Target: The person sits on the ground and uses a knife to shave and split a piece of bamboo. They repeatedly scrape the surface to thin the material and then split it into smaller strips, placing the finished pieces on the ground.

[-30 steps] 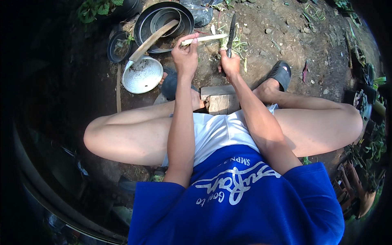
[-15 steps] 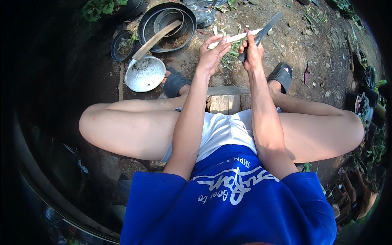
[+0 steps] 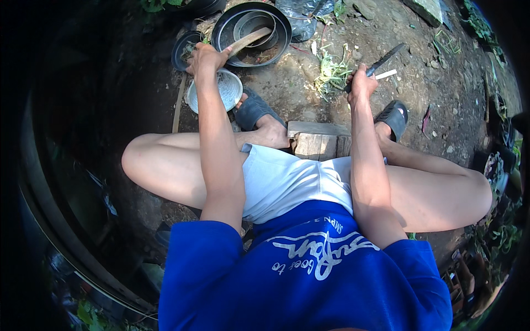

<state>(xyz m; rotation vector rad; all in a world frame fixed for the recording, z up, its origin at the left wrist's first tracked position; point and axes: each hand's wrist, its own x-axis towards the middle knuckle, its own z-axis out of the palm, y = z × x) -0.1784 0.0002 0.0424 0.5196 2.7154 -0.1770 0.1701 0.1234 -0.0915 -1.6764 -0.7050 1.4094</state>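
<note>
In my right hand I hold a dark-handled knife, its blade pointing up and to the right. A pale strip pokes out of the same hand, below the blade. My left hand reaches far left and is closed around the near end of a curved wooden stick, whose other end rests in the nested black pots. Its fingertips are partly hidden. Under that hand stands a white speckled bowl.
Nested black pots stand at the far left beside a small dark pot. Green and pale plant scraps lie on the soil between my hands. A wooden block sits between my sandalled feet. A dark plastic bag is behind.
My left hand has let go of the pale strip and moved left onto the wooden stick. My right hand keeps the knife and strip, slightly lower and further right. The view has shifted.
</note>
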